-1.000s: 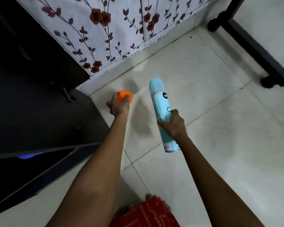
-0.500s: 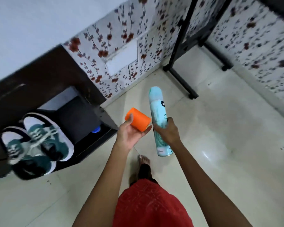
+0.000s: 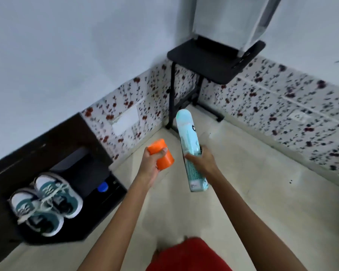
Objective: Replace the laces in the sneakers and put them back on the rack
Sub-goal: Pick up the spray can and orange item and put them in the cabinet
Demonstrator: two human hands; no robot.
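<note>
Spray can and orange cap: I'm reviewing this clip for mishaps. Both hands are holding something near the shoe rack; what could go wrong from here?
1. The left hand grips the orange cap and the right hand the spray can, so reaching for the sneakers on the rack now could make one slip onto the floor tiles.
2. The sneakers' laces look loose and could snag when lifted.

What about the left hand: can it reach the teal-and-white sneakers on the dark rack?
Probably not yet: the left hand holds an orange cylindrical cap, so its grip is taken. Nothing covers the sneakers on the rack.
</note>
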